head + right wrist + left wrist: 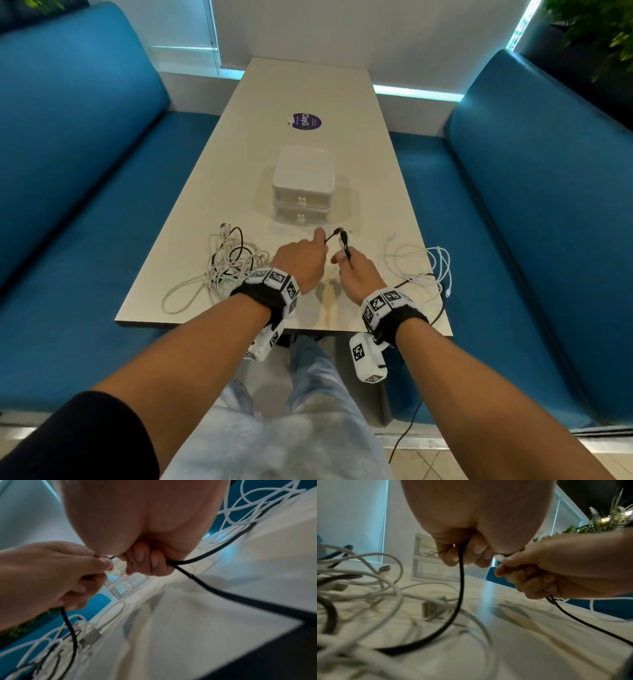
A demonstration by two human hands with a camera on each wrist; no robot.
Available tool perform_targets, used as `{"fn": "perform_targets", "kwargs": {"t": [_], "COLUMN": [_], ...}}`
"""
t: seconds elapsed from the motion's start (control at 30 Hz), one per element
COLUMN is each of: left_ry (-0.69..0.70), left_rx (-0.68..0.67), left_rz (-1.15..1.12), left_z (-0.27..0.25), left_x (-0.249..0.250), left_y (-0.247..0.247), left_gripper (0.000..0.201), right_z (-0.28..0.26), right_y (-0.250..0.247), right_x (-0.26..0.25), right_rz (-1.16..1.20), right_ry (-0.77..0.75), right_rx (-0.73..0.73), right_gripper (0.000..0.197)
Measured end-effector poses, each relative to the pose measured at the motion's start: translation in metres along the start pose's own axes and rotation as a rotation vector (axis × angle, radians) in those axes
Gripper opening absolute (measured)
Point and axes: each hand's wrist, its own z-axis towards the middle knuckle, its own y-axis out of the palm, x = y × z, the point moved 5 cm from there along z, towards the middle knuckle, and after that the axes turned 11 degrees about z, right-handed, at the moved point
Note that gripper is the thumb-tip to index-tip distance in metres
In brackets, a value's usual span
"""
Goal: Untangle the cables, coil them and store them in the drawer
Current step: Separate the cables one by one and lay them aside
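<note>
Both hands hold the black cable (343, 242) above the counter (308, 85), in front of the closed drawer unit (302, 186). The left hand (301, 263) pinches one part and the right hand (356, 274) closes its grip on another, probably to free it from the white tangle (226, 260).

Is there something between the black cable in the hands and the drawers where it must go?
No object lies on the table between the black cable and the drawer unit. Both drawers are closed, though, so one front blocks entry.

Black cable (343, 240), white drawer unit (303, 185)
</note>
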Motion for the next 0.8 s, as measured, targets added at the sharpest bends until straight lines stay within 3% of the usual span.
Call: {"fn": "perform_targets", "kwargs": {"t": [0.13, 0.3, 0.5, 0.8], "left_ry": [0.045, 0.067, 0.128, 0.214], "left_rx": [-0.058, -0.109, -0.127, -0.073], "left_rz": [-0.045, -0.275, -0.101, -0.044], "left_z": [-0.008, -0.017, -0.024, -0.022], "left_x": [0.02, 0.027, 0.003, 0.004], "left_y": [0.011, 0.031, 0.046, 0.048], "left_gripper": [0.017, 0.022, 0.023, 0.019], "right_z": [0.005, 0.009, 0.011, 0.008], "right_y": [-0.001, -0.003, -0.02, 0.006], "right_x": [-0.001, 0.005, 0.016, -0.012], "right_rz": [0.07, -0.036, -0.371, -0.236], "right_ry": [0.026, 0.04, 0.029, -0.165], "right_rx": [0.026, -0.005, 0.061, -0.099], "right_gripper": [0.037, 0.032, 0.027, 0.019]}}
